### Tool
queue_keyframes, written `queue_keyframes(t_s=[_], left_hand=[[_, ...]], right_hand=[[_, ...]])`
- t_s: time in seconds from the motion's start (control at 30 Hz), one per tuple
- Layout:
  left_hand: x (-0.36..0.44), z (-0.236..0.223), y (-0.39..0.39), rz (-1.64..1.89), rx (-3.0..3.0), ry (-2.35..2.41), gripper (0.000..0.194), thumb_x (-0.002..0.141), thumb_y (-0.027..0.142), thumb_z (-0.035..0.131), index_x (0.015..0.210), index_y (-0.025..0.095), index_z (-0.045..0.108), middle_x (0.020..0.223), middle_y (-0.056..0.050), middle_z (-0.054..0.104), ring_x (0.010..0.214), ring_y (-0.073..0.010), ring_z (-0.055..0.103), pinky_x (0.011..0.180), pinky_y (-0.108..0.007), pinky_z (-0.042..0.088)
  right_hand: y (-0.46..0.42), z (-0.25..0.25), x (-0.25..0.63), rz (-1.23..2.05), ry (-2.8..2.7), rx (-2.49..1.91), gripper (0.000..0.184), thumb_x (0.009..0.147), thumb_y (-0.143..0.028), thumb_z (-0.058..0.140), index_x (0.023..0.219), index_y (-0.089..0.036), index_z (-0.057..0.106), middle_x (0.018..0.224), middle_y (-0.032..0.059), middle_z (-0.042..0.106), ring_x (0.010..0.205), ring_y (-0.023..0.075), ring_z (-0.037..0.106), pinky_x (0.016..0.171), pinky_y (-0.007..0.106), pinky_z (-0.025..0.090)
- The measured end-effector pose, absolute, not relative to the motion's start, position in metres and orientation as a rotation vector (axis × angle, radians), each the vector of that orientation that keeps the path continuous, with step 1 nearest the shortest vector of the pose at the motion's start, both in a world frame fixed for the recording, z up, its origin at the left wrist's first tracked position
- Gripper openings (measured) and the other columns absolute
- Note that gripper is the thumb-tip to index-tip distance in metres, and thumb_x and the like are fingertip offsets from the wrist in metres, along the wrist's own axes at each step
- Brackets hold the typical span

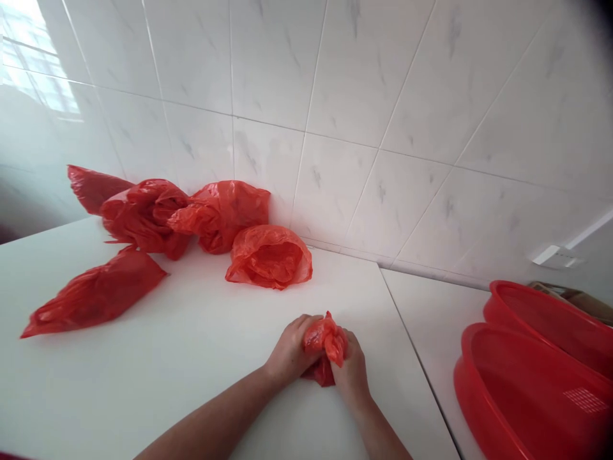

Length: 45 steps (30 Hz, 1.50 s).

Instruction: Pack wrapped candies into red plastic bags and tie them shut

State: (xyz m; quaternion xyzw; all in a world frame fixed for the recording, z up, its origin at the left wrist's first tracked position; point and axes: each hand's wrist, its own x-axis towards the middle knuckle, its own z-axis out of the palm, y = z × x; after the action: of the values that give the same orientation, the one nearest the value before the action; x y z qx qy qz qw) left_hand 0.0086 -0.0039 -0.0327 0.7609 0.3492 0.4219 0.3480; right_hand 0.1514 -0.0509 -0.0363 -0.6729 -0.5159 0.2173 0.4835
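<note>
A crumpled red plastic bag (pixel 325 342) is bunched up between both my hands on the white counter (pixel 191 358). My left hand (pixel 290 351) is closed on its left side. My right hand (pixel 352 374) grips its right side, fingers wrapped over the plastic. Part of the bag shows below, between my wrists.
Several more red plastic bags lie at the back left: one flat (pixel 96 294), one puffed open (pixel 271 257), others heaped against the tiled wall (pixel 182 217). Two red plastic basins (pixel 536 383) stand at the right. A wall socket (pixel 558 257) sits above them.
</note>
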Motion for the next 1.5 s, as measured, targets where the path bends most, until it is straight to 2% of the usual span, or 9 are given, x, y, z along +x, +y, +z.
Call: queue_keyframes(t_s=[0.07, 0.13, 0.27, 0.43, 0.77, 1.0, 1.2, 1.37, 1.5], left_hand=[[0.006, -0.029, -0.01, 1.236, 2.157, 0.881, 0.075, 0.064, 0.036, 0.072, 0.132, 0.019, 0.043, 0.129, -0.016, 0.051, 0.117, -0.0306, 0.048, 0.097, -0.048, 0.04], [0.002, -0.023, -0.016, 1.289, 2.339, 0.823, 0.089, 0.063, 0.035, 0.073, 0.139, 0.016, 0.032, 0.138, -0.02, 0.043, 0.125, -0.0336, 0.041, 0.1, -0.051, 0.037], [-0.014, -0.008, -0.024, 1.048, 2.45, 0.821, 0.039, 0.076, 0.01, 0.051, 0.113, 0.021, 0.059, 0.1, -0.007, 0.067, 0.087, -0.0187, 0.063, 0.077, -0.03, 0.05], [-0.066, 0.004, -0.018, 1.12, 2.1, 1.106, 0.019, 0.076, 0.009, 0.049, 0.083, 0.019, 0.064, 0.081, -0.001, 0.068, 0.071, -0.0135, 0.062, 0.066, -0.023, 0.047], [-0.208, 0.036, 0.03, 1.732, 1.762, 1.972, 0.031, 0.074, 0.018, 0.053, 0.104, 0.019, 0.061, 0.098, -0.006, 0.066, 0.09, -0.0221, 0.062, 0.082, -0.036, 0.049], [-0.19, 0.022, 0.031, 1.627, 2.228, 2.174, 0.043, 0.078, 0.021, 0.058, 0.12, 0.02, 0.054, 0.138, -0.013, 0.043, 0.133, -0.0323, 0.032, 0.108, -0.052, 0.026], [-0.106, 0.018, 0.066, 1.071, 2.439, 1.453, 0.034, 0.085, 0.017, 0.048, 0.116, 0.025, 0.058, 0.134, -0.005, 0.05, 0.116, -0.0177, 0.053, 0.097, -0.029, 0.042], [-0.059, 0.0, 0.11, 0.978, 2.252, 1.593, 0.066, 0.078, 0.022, 0.059, 0.14, 0.023, 0.035, 0.146, -0.011, 0.038, 0.117, -0.025, 0.053, 0.085, -0.032, 0.046], [-0.042, -0.019, 0.116, 0.972, 2.18, 1.69, 0.034, 0.082, 0.021, 0.053, 0.116, 0.019, 0.058, 0.113, -0.011, 0.063, 0.097, -0.023, 0.061, 0.076, -0.03, 0.045]], right_hand=[[-0.052, -0.039, 0.155, 0.446, -1.368, -1.62, 0.012, 0.075, -0.029, 0.058, 0.081, -0.02, 0.061, 0.084, 0.0037, 0.063, 0.077, 0.02, 0.059, 0.065, 0.029, 0.049], [-0.053, -0.043, 0.157, 0.385, -1.477, -1.584, 0.011, 0.075, -0.026, 0.058, 0.083, -0.02, 0.062, 0.086, 0.0046, 0.063, 0.079, 0.0205, 0.059, 0.067, 0.03, 0.049], [-0.056, -0.045, 0.157, 0.339, -1.701, -1.453, 0.018, 0.08, -0.023, 0.054, 0.096, -0.022, 0.062, 0.094, 0.0049, 0.063, 0.087, 0.0203, 0.059, 0.076, 0.032, 0.051], [-0.056, -0.05, 0.163, 0.127, -1.884, -1.377, 0.044, 0.082, -0.025, 0.057, 0.125, -0.022, 0.048, 0.114, 0.0084, 0.059, 0.105, 0.0229, 0.055, 0.09, 0.04, 0.048], [-0.049, -0.062, 0.168, 0.109, -1.946, -1.42, 0.017, 0.089, -0.034, 0.051, 0.097, -0.023, 0.06, 0.098, 0.0062, 0.063, 0.094, 0.0213, 0.059, 0.079, 0.035, 0.052], [-0.045, -0.062, 0.163, 0.056, -1.998, -1.469, 0.01, 0.087, -0.021, 0.049, 0.087, -0.022, 0.059, 0.09, 0.0049, 0.061, 0.086, 0.0201, 0.058, 0.075, 0.034, 0.049], [-0.042, -0.06, 0.161, 0.038, -2.028, -1.506, 0.011, 0.085, -0.018, 0.05, 0.086, -0.021, 0.06, 0.087, 0.0045, 0.059, 0.082, 0.0202, 0.057, 0.073, 0.035, 0.047], [-0.043, -0.061, 0.162, 0.056, -2.015, -1.5, 0.013, 0.085, -0.016, 0.049, 0.084, -0.022, 0.06, 0.086, 0.0046, 0.059, 0.082, 0.0202, 0.058, 0.072, 0.034, 0.048], [-0.042, -0.064, 0.162, 0.01, -2.003, -1.496, 0.015, 0.084, -0.016, 0.05, 0.092, -0.024, 0.059, 0.089, 0.005, 0.06, 0.084, 0.0213, 0.058, 0.073, 0.036, 0.049]])
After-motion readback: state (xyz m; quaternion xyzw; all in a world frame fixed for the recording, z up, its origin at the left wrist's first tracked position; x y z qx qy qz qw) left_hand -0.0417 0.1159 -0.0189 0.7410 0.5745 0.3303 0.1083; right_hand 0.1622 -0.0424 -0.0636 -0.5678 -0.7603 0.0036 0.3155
